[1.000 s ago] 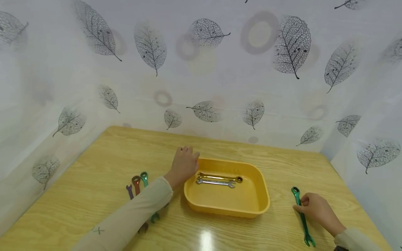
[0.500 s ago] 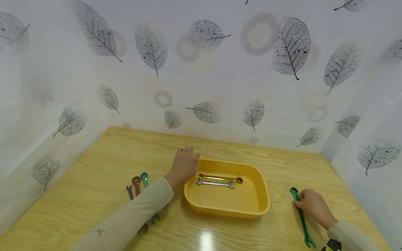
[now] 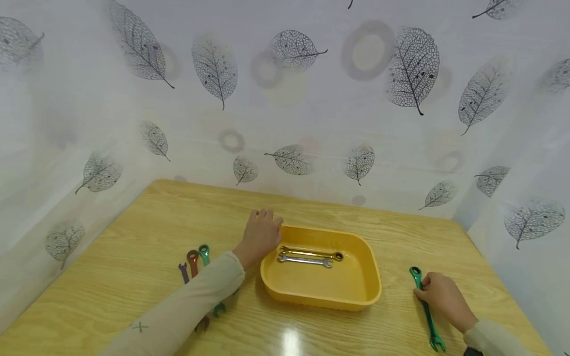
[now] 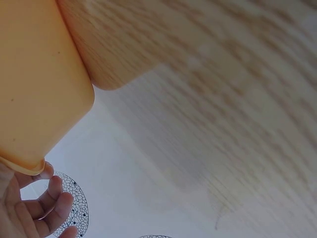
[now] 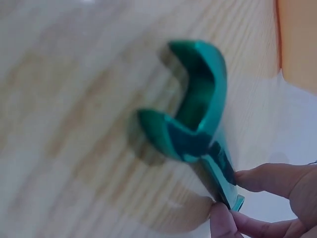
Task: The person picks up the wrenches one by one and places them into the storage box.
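Note:
My left hand (image 3: 261,233) grips the far left corner of a yellow plastic tray (image 3: 318,301) by its rim. In the left wrist view its fingers (image 4: 58,210) curl beside the rim. A gold ratchet wrench (image 3: 307,252) and a silver open-ended wrench (image 3: 304,260) lie side by side inside the tray. To the right of the tray, my right hand (image 3: 447,299) pinches a shiny green combination wrench (image 3: 428,318) between thumb and fingers. Its ring end points away from me; its open jaw end is large in the right wrist view, close over the wood.
Under my left forearm (image 3: 178,311) lie several more wrenches, partly covered: a purple one (image 3: 183,272), a reddish-brown one (image 3: 193,262) and a green one (image 3: 204,253). The wooden table (image 3: 356,329) meets a leaf-patterned cloth (image 3: 311,109) at the back and sides.
My right hand has slid slightly up along the green wrench, whose ring end has shifted a little left. My left hand and the tray have stayed in place.

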### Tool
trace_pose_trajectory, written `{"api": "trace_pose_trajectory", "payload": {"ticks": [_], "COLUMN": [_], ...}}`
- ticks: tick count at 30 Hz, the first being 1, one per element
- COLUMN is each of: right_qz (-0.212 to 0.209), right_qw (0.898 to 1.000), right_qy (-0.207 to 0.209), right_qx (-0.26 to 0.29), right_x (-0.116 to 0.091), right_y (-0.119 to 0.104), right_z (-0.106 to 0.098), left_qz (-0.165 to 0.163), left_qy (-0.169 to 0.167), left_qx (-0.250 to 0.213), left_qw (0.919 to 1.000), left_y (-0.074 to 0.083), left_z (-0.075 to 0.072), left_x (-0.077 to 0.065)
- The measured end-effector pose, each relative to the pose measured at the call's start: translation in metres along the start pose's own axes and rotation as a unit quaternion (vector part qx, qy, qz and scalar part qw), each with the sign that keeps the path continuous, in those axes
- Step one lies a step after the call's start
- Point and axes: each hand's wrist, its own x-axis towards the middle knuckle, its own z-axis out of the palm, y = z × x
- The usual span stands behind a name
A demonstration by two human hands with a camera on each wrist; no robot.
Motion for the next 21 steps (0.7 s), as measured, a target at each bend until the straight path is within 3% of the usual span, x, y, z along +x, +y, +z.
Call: {"api": "trace_pose_trajectory", "payload": {"ticks": [21], "right_qz": [0.007], "right_qw": [1.0], "right_qy": [-0.001], "right_qx": [-0.003], "right_x": [-0.017], "right_y": [-0.002], "right_z": [0.007], "left_qz": [-0.007], "left_qy": [-0.015], "left_qx": [-0.013], "left_qw": [0.9998], "left_y": [0.0], "left_z": [0.002], "left_x": [0.001]}}
